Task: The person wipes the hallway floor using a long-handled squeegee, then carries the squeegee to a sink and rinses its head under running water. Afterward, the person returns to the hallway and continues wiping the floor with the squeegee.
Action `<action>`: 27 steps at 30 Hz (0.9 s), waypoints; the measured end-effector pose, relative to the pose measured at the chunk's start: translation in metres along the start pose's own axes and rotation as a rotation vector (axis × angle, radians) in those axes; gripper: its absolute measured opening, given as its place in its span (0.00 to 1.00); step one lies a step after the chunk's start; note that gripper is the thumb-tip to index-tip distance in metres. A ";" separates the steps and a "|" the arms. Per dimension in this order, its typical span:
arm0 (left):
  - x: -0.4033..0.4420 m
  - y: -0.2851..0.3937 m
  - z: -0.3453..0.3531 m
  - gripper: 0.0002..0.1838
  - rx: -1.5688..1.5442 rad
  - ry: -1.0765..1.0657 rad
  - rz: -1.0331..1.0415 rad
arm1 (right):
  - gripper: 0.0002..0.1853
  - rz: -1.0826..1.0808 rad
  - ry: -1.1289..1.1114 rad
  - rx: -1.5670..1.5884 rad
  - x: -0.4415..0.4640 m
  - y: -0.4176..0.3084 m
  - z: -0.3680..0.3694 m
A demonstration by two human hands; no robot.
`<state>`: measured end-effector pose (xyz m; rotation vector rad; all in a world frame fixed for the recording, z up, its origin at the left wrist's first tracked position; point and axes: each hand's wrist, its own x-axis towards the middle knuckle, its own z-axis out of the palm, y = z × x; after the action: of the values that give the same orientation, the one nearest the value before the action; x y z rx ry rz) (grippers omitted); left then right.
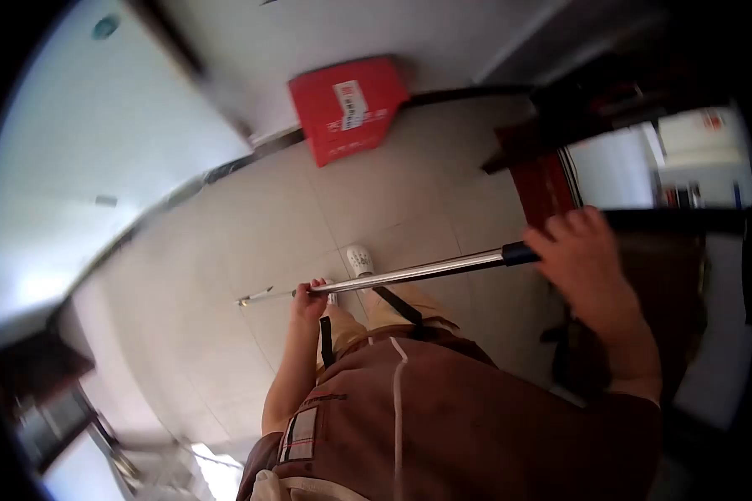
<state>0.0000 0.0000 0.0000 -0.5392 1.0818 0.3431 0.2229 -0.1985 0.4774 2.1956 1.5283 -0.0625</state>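
A silver metal pole (426, 270) runs almost level across the front of my body. My left hand (309, 302) is closed round its thinner left part. Beyond that hand a narrow rod with a small pale tip (244, 301) sticks out over the floor. My right hand (582, 263) wraps the pole at its black sleeve (520, 253). A black length (677, 221) shows past the right hand; I cannot tell whether it belongs to the pole. Whatever is fitted to the pole's ends is not clear.
A red box or board (342, 108) with a white label stands against the wall on the tiled floor (267, 200). A pale door or panel (100, 167) is at left. Dark wooden furniture (551, 179) stands at right, and a dark cabinet (42, 363) at lower left.
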 end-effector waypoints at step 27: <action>0.009 -0.348 -0.049 0.30 2.991 -1.190 0.683 | 0.21 1.207 -0.497 0.505 -0.294 -0.147 0.075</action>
<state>0.1473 -0.3138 0.0602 -3.6538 0.5262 0.8480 -0.0052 -0.4457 0.4460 2.8104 -0.2216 -0.5838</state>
